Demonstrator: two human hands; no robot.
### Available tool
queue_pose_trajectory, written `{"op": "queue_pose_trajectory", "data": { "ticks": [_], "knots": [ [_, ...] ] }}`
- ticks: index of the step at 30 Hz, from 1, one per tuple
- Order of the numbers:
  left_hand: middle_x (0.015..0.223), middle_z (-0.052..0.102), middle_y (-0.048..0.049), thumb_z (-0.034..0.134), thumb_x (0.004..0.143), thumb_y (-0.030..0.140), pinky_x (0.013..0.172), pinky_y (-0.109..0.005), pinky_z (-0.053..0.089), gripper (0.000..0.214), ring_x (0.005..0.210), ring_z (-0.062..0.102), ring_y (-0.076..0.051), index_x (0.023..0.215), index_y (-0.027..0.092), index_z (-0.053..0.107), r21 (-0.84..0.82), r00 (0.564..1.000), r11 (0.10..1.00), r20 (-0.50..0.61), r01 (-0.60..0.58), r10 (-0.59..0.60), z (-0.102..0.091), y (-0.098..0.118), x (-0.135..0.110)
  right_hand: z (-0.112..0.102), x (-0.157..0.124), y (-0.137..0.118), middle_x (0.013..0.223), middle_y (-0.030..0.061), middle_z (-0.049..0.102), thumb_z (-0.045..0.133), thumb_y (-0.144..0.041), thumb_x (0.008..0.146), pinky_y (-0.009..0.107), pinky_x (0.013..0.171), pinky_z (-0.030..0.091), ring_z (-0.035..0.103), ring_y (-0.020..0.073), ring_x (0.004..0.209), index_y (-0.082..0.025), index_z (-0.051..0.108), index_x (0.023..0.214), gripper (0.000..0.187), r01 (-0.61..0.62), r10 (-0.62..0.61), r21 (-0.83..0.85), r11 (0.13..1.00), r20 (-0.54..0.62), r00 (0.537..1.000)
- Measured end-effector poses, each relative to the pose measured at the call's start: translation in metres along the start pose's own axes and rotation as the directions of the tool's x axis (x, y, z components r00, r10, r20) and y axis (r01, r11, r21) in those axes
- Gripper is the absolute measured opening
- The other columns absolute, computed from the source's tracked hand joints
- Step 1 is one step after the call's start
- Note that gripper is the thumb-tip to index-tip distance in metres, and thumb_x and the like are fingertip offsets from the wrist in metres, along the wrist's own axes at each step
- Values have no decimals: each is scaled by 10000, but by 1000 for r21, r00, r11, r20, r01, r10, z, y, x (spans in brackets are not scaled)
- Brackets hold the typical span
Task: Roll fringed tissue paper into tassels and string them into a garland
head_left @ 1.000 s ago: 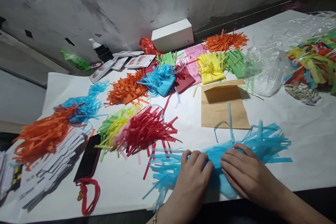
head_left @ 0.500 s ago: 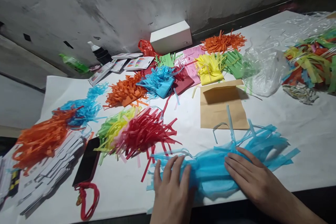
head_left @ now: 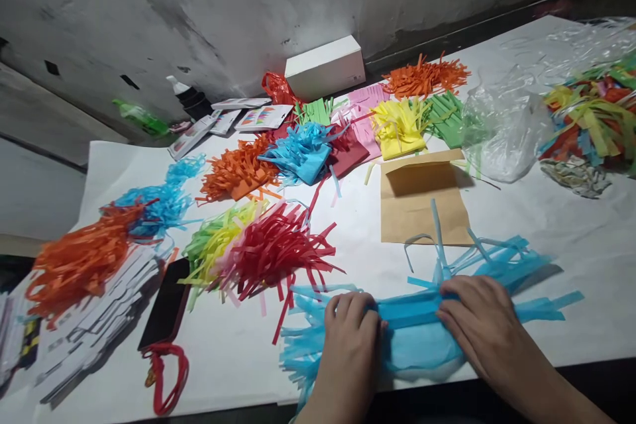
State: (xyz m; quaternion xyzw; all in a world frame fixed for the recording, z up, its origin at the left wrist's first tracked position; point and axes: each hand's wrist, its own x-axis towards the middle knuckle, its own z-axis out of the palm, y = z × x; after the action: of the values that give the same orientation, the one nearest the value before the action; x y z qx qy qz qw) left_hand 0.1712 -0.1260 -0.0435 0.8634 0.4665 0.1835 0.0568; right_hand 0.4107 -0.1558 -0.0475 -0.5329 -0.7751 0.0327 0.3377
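A sheet of blue tissue paper [head_left: 422, 344], with fringed strips at both ends, lies near the table's front edge. Its far edge is folded or rolled into a darker band between my hands. My left hand [head_left: 350, 338] has its fingers curled over the left part of that band. At the right part, my right hand [head_left: 479, 318] grips the same band with bent fingers, the thumb side hidden. Loose blue strips stick up and out past my right hand. A brown paper envelope [head_left: 422, 215] with its flap up lies just beyond the tissue.
Left of my hands lie a red fringed tissue bundle [head_left: 283, 252], a black phone [head_left: 166, 305] with a red strap, and a stack of white paper [head_left: 99, 324]. Farther back are a blue tassel bundle [head_left: 301, 152], a white box [head_left: 325, 68] and a clear plastic bag [head_left: 507, 126].
My hands went from lying fairly flat on the blue tissue to curled fingers gripping it. The tissue's far edge is now gathered into a narrower band, and the left fringe is more exposed.
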Motion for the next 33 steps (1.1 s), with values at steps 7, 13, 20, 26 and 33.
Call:
{"op": "queue_pose_trajectory", "data": {
  "ticks": [7, 13, 20, 26, 33],
  "knots": [
    [892, 667, -52, 605, 929, 171, 813, -447, 392, 153, 872, 577, -262, 795, 191, 677, 237, 970, 963, 172, 126, -169, 2, 5, 24, 3, 17, 3, 728, 60, 558, 450, -245, 1015, 452, 716, 365, 533, 277, 722, -196, 576, 732, 313, -58, 104, -324, 944, 126, 987],
    [845, 673, -49, 652, 888, 162, 805, -457, 405, 159, 833, 597, -263, 734, 193, 674, 210, 968, 969, 184, 132, -172, -1, 6, 30, 3, 17, -9, 1002, 116, 686, 415, -46, 989, 512, 1021, 343, 601, 282, 1017, -131, 683, 972, 282, 178, -175, -133, 975, 35, 984],
    [1084, 690, -71, 667, 872, 206, 1030, -527, 330, 136, 1006, 588, -262, 1006, 225, 665, -30, 996, 998, -77, -46, 44, -2, 6, 21, 8, 17, -7, 778, 56, 632, 430, -4, 967, 416, 935, 393, 564, 193, 767, -116, 690, 907, 289, 274, -272, -14, 962, 92, 958],
    [930, 709, -19, 527, 957, 97, 1053, -443, 316, 193, 925, 576, -193, 933, 237, 659, -52, 975, 979, -118, -196, 189, -2, 12, 14, 12, 20, -16, 857, 68, 659, 417, -106, 1011, 433, 937, 373, 582, 221, 818, -138, 679, 1017, 264, 263, -256, -54, 963, 106, 961],
    [773, 670, 14, 544, 977, 123, 969, -401, 328, 180, 813, 555, -170, 893, 228, 664, -31, 978, 978, -44, -205, 204, 2, 8, 5, 6, 4, -1, 844, 78, 663, 362, -28, 988, 427, 1000, 399, 591, 220, 844, -119, 689, 951, 342, 326, -322, -83, 942, 65, 945]
  ]
}}
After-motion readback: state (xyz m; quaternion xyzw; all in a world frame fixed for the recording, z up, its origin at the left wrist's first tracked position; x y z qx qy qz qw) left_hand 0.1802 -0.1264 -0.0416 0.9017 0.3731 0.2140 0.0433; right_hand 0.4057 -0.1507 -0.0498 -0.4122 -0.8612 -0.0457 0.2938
